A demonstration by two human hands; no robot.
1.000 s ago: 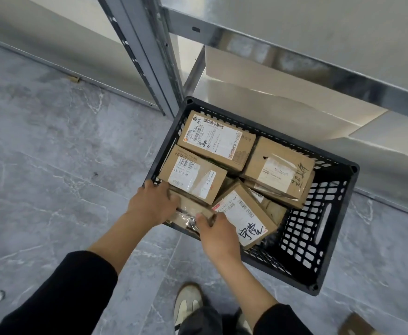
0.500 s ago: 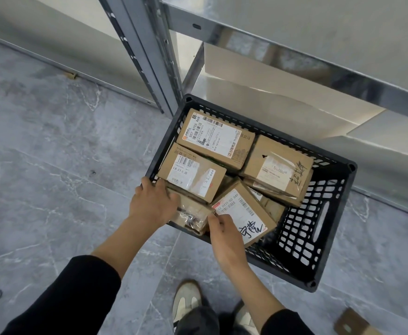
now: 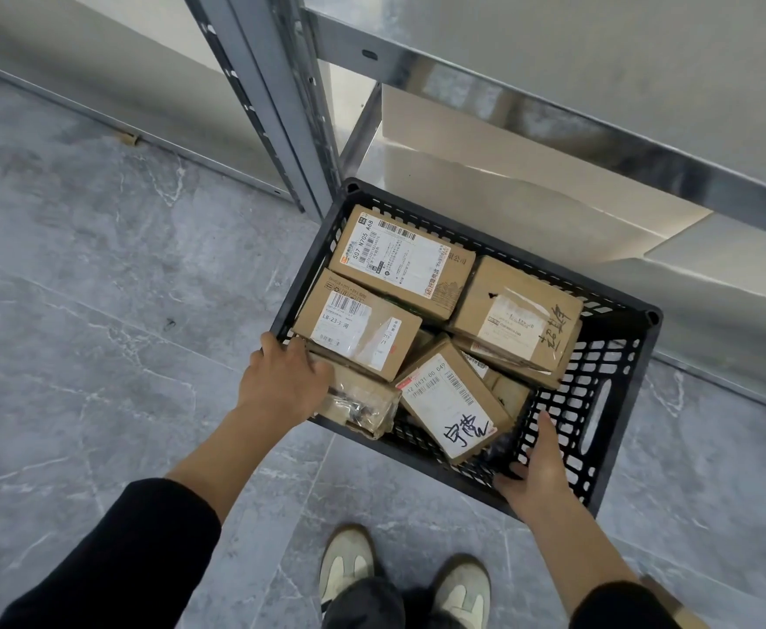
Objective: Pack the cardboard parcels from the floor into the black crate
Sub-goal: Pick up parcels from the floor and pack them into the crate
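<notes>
Right hand (image 3: 537,474) has left the taped parcel (image 3: 363,401) — fingers now flat on the crate (image 3: 499,250) wall. Left hand (image 3: 281,383) still curls over that parcel, lodged at the near rim; packing looks nearly done.
</notes>
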